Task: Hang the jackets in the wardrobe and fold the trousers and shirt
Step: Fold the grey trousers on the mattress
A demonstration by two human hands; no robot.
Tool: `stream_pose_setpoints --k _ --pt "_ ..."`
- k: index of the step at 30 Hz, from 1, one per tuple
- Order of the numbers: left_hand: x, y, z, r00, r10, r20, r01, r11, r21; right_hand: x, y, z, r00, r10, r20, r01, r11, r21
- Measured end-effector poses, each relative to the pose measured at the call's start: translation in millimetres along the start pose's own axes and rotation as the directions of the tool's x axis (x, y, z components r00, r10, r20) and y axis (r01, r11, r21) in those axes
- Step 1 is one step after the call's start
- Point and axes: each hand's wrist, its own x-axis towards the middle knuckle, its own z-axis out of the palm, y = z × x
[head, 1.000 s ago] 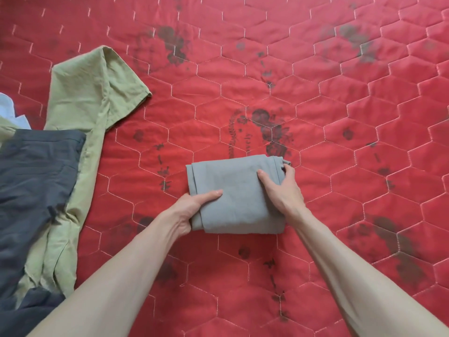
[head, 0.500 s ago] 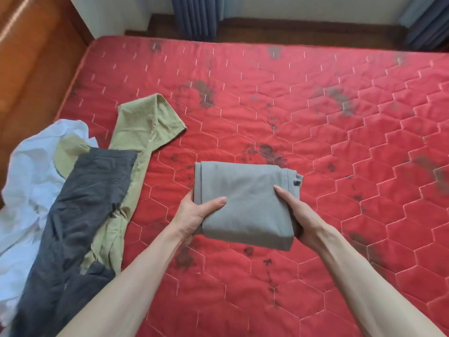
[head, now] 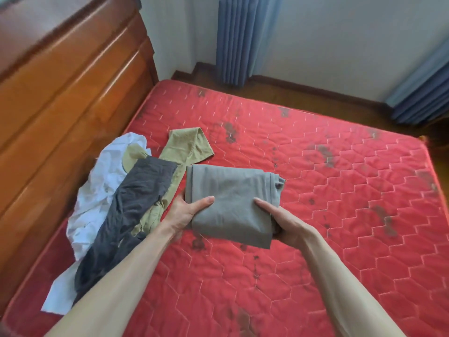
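Both hands hold the folded grey garment above the red mattress in the head view: left hand and right hand each grip a side, thumbs on top. I judge this fold finished (trousers, probably). Next I'd set it down clear of the unfolded pile.

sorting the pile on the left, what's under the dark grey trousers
Under the dark grey trousers lies an olive green garment, sticking out at the top and right edge. Beneath both is crumpled white cloth, on the red quilted mattress. How far each extends underneath is hidden.
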Motion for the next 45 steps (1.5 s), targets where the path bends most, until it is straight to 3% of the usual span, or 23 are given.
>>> stream_pose_setpoints --k 8,15,18,21,25,30,33,37,41,45 --pt "-111.6 36.2 -35.1 0.991 0.082 -0.109 -0.092 0.992 -0.087 -66.5 -5.4 53.4 0.987 -0.106 0.123 0.111 0.993 -0.034" --pt "-226.1 18.0 -93.2 0.942 0.096 -0.321 -0.175 0.957 -0.229 -105.9 -9.4 131.6 0.928 -0.138 0.346 0.227 0.946 -0.232" --pt "-273.5 10.8 -122.2 0.901 0.084 -0.426 -0.215 0.939 -0.269 -116.7 -15.5 170.2 0.856 -0.087 0.509 0.307 0.879 -0.366" --pt "-319.7 5.9 -156.2 0.855 0.065 -0.515 -0.252 0.919 -0.302 -124.3 -24.7 211.2 0.745 0.067 0.664 0.381 0.774 -0.506" --pt "-377.2 0.1 -205.7 0.812 0.026 -0.583 -0.289 0.886 -0.362 -140.9 -28.4 285.6 0.634 0.177 0.753 0.525 0.616 -0.587" --pt "-440.9 -12.6 -264.3 0.748 -0.016 -0.663 -0.322 0.866 -0.384 -165.3 -3.3 384.5 0.592 0.091 0.801 0.699 0.436 -0.567" --pt "-479.8 -27.4 -296.3 0.699 -0.04 -0.714 -0.345 0.855 -0.386 -177.7 23.8 438.0 0.564 0.062 0.824 0.74 0.405 -0.537" --pt "-529.6 -49.6 -335.2 0.632 -0.054 -0.773 -0.38 0.848 -0.369 -195.8 63.8 498.6 0.614 0.146 0.776 0.708 0.333 -0.623" --pt "-578.5 -71.2 -372.4 0.57 -0.074 -0.818 -0.392 0.851 -0.35 -220.2 103.7 557.1 0.606 0.242 0.758 0.679 0.338 -0.651" --pt "-625.1 -95.1 -408.7 0.524 -0.084 -0.847 -0.42 0.84 -0.343 -233.6 140.1 612.0 0.476 0.324 0.818 0.629 0.525 -0.574"
